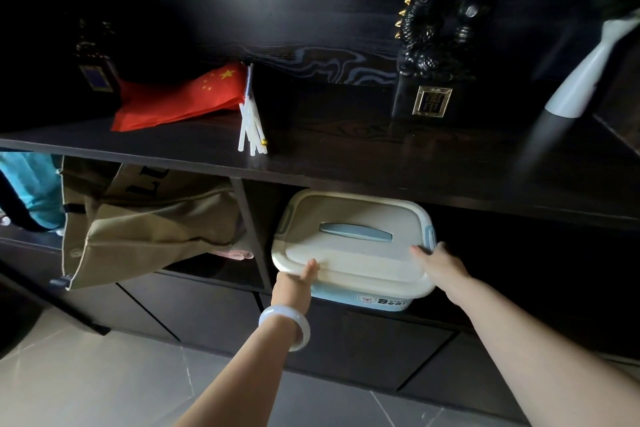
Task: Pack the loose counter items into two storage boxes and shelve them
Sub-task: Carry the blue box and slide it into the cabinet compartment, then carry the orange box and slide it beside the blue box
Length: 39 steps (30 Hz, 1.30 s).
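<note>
Cream storage box (353, 253) half inside shelf (254, 236); left grip (294, 284) clasps its 7 o'clock corner, right grip (440, 263) its 4 o'clock edge.

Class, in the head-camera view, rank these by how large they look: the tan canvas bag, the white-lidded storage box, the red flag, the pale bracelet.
1-2. tan canvas bag and storage box: too alike to rank, both partly hidden.
3. red flag.
4. bracelet, smallest despite being nearest.
</note>
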Each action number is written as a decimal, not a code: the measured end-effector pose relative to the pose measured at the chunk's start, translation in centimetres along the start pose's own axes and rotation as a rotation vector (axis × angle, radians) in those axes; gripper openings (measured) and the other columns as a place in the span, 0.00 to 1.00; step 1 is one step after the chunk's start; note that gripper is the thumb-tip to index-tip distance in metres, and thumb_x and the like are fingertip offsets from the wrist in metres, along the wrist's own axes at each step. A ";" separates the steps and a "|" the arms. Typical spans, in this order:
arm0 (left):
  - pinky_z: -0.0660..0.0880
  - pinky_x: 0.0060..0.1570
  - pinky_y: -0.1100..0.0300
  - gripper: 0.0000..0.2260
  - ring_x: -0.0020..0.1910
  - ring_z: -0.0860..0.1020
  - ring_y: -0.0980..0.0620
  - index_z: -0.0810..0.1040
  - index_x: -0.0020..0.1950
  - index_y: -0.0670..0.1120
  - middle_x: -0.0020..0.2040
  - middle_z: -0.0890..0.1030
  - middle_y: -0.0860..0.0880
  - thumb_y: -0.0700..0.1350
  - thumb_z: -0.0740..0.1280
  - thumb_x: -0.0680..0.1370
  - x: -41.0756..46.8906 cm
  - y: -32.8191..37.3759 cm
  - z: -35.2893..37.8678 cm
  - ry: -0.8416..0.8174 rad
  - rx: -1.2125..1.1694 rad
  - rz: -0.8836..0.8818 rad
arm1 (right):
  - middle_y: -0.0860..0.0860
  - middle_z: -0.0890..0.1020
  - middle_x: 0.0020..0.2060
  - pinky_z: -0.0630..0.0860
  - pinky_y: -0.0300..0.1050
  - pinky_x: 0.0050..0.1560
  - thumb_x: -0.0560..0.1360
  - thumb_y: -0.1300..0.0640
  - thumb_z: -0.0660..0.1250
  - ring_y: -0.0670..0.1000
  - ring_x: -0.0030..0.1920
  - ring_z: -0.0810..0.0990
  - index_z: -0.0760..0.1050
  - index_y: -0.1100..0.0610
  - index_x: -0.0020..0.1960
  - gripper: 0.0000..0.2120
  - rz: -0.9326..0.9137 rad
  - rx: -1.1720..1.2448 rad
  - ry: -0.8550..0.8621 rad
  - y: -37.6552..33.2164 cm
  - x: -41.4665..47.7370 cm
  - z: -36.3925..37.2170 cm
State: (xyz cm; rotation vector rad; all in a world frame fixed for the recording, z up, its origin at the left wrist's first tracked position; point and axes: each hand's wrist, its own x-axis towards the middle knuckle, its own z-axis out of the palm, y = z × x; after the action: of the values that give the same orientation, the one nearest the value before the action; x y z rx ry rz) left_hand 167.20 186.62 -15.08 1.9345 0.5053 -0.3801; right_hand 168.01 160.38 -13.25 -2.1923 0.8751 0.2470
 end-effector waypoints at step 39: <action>0.56 0.71 0.42 0.22 0.69 0.67 0.42 0.66 0.70 0.44 0.68 0.70 0.44 0.57 0.57 0.82 -59.5 13.8 62.6 -0.775 1.385 1.822 | 0.57 0.73 0.63 0.71 0.51 0.59 0.78 0.42 0.60 0.58 0.62 0.72 0.66 0.58 0.67 0.25 0.573 -0.363 0.558 60.0 -28.2 -49.0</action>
State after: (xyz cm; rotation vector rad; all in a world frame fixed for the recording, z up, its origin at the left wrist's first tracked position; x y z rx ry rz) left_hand 120.85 113.91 -0.71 2.2056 -2.4305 -0.1380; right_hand 103.02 111.07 -1.56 -2.3239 1.8998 0.0595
